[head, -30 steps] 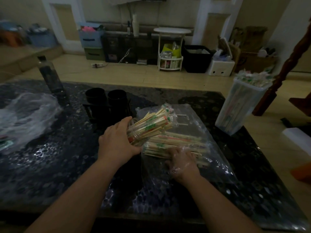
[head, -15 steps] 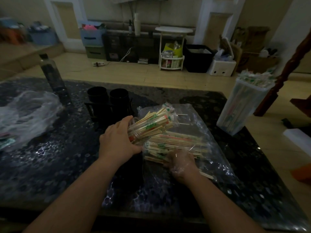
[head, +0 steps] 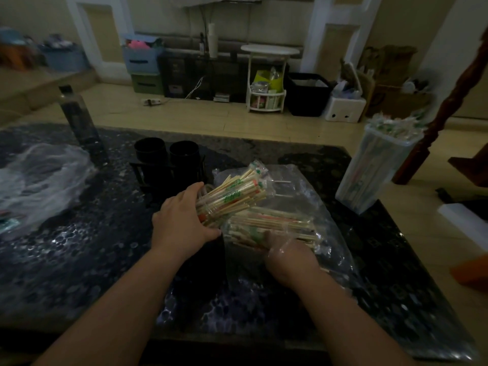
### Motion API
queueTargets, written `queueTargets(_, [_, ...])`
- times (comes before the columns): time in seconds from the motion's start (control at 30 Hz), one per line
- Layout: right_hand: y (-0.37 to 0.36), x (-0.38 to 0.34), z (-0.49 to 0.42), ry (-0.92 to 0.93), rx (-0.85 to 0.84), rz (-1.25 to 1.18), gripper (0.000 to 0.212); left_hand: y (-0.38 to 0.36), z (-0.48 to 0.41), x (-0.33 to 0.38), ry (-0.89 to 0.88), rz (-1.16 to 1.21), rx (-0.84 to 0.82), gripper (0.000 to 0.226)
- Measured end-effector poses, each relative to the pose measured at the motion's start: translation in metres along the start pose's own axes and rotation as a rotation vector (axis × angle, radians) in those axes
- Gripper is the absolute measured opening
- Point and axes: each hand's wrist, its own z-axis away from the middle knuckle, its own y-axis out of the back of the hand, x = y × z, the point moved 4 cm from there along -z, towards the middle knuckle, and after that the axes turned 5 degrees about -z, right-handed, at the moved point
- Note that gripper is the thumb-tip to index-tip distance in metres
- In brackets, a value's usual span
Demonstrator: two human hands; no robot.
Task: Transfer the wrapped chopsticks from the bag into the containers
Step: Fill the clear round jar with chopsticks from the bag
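My left hand (head: pixel 182 220) grips a bundle of wrapped chopsticks (head: pixel 235 195), tilted up and to the right above the table. A clear plastic bag (head: pixel 311 207) lies flat in front of me with more wrapped chopsticks (head: pixel 274 224) inside. My right hand (head: pixel 289 256) is inside the bag, its fingers curled on that pile. Two black round containers (head: pixel 165 157) stand in a rack just behind my left hand. A tall clear container (head: pixel 369 167) at the right is packed with wrapped chopsticks.
A dark bottle (head: pixel 79 120) stands at the back left of the dark speckled table (head: pixel 79 247). A crumpled clear bag (head: pixel 39 178) lies at the left. The table's right edge runs close behind the tall container.
My right hand has shifted slightly within the bag, gathering the chopstick pile. The left hand keeps its bundle in nearly the same place.
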Motion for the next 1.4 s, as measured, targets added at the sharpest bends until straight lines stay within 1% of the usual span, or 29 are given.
queueTargets(0.07, [0.003,-0.001,0.004,-0.001,-0.106,-0.072,0.051,0.000,0.001,0.000,-0.001,-0.005,-0.002,0.105])
queueTargets(0.13, [0.008,-0.001,0.007,0.026,-0.152,-0.081,0.055,0.000,0.002,0.000,-0.001,-0.011,-0.005,0.105])
queueTargets(0.27, [0.016,0.000,0.011,0.086,-0.217,0.097,0.053,0.001,0.003,-0.001,0.000,-0.009,0.001,0.105])
queueTargets(0.37, [0.029,-0.003,0.015,0.115,-0.245,0.118,0.042,0.002,0.003,0.000,0.011,0.000,0.012,0.107])
queueTargets(0.43, [0.039,-0.009,0.019,0.146,-0.209,0.125,0.034,0.002,0.003,0.000,0.020,0.009,0.016,0.107])
queueTargets(0.5, [0.048,-0.016,0.023,0.186,-0.115,0.155,0.033,0.002,0.004,0.000,0.031,0.013,0.013,0.106])
queueTargets(0.63, [0.069,-0.031,0.034,0.245,0.087,0.133,0.031,0.000,0.005,0.000,0.021,0.006,-0.001,0.105])
queueTargets(0.73, [0.085,-0.041,0.044,0.333,0.266,0.172,0.024,-0.001,0.006,0.000,-0.006,-0.002,-0.010,0.100])
queueTargets(0.8, [0.093,-0.044,0.049,0.357,0.396,0.173,0.025,0.000,0.005,0.000,0.005,0.027,-0.018,0.102])
queueTargets(0.83, [0.097,-0.044,0.050,0.370,0.488,0.169,0.026,0.000,0.005,0.000,0.014,0.042,-0.022,0.104])
queueTargets(0.9, [0.102,-0.041,0.053,0.437,0.768,0.123,0.032,0.001,0.006,0.000,0.021,0.055,-0.020,0.106])
queueTargets(0.97, [0.106,-0.036,0.056,0.512,1.018,0.044,0.029,0.001,0.007,0.000,0.006,0.059,-0.015,0.104])
queueTargets(1.03, [0.105,-0.030,0.057,0.499,1.136,0.002,0.028,0.000,0.006,-0.001,-0.015,0.071,-0.019,0.101])
queueTargets(1.1, [0.105,-0.026,0.057,0.484,1.189,-0.087,0.029,-0.003,0.005,-0.002,-0.049,0.080,-0.027,0.099])
queueTargets(1.17, [0.103,-0.023,0.053,0.495,1.189,-0.152,0.030,-0.004,0.004,-0.002,-0.085,0.062,-0.027,0.095])
queueTargets(1.23, [0.100,-0.021,0.049,0.477,1.184,-0.211,0.038,-0.003,0.004,-0.002,-0.122,0.020,-0.010,0.093])
queueTargets(1.27, [0.099,-0.019,0.047,0.463,1.175,-0.282,0.040,-0.003,0.005,-0.002,-0.139,-0.002,-0.002,0.093])
queueTargets(1.33, [0.101,-0.018,0.045,0.462,1.140,-0.511,0.035,-0.003,0.006,-0.001,-0.156,-0.030,0.010,0.096])
queueTargets(1.4, [0.101,-0.017,0.040,0.479,1.115,-0.698,0.021,-0.003,0.006,-0.002,-0.146,-0.024,0.004,0.096])
